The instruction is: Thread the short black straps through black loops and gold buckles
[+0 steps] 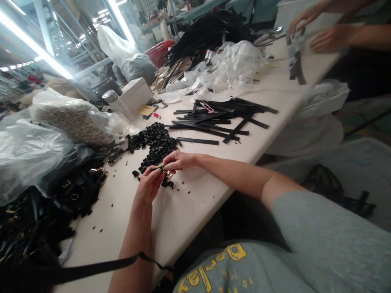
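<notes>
My left hand (pixel 151 181) is closed in a pinch on a small black strap piece (pixel 161 168) with a gold-coloured metal glint at its end. From the other side my right hand (pixel 179 160) pinches the same piece, and the fingertips of both hands nearly meet. The fingers partly hide it, so its exact shape cannot be made out. Just beyond my hands lies a heap of small black loops (pixel 155 142). A few gold-coloured metal buckles (pixel 168 175) rest on the table below my fingers.
Black flat strips (pixel 214 120) lie across the white table (pixel 195 195), with pink-handled snips (pixel 207 107) on them. At left are a pile of black straps with gold buckles (pixel 39 228) and plastic bags (pixel 33 150). A co-worker's hands (pixel 324 36) handle strips at upper right.
</notes>
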